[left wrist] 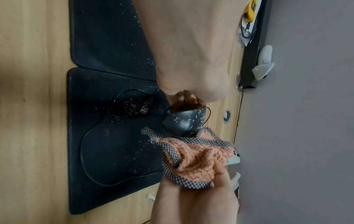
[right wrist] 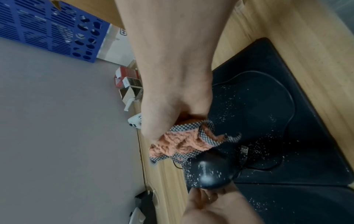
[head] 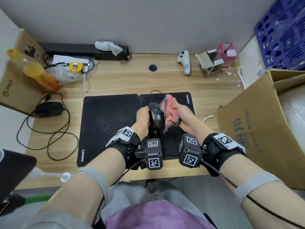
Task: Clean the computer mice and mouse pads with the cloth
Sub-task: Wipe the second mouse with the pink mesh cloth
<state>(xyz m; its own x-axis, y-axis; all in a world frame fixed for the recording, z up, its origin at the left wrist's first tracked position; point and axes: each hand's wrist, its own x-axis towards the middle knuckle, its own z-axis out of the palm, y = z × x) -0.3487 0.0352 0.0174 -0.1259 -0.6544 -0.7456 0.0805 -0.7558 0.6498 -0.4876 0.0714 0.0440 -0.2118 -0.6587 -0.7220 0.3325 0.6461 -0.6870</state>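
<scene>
My left hand [head: 143,116] grips a black wired mouse [head: 156,115] speckled with white crumbs, lifted above the right mouse pad [head: 186,103]. My right hand [head: 181,111] clutches a bunched pink cloth [head: 170,107] with a checked border against the mouse's right side. In the left wrist view the mouse [left wrist: 184,121] sits just above the cloth [left wrist: 195,159]; in the right wrist view the cloth [right wrist: 184,144] lies above the mouse [right wrist: 208,172]. Both pads carry white crumbs, as on the left pad [head: 105,123]. A second black mouse [head: 48,109] lies at the desk's left edge.
The mouse's cable [left wrist: 90,159] and USB plug [left wrist: 144,109] lie on the right pad. A large cardboard box [head: 257,129] stands at the right, a PICO box [head: 14,90] and an orange bottle [head: 38,71] at the left. White controllers [head: 184,61] lie at the back.
</scene>
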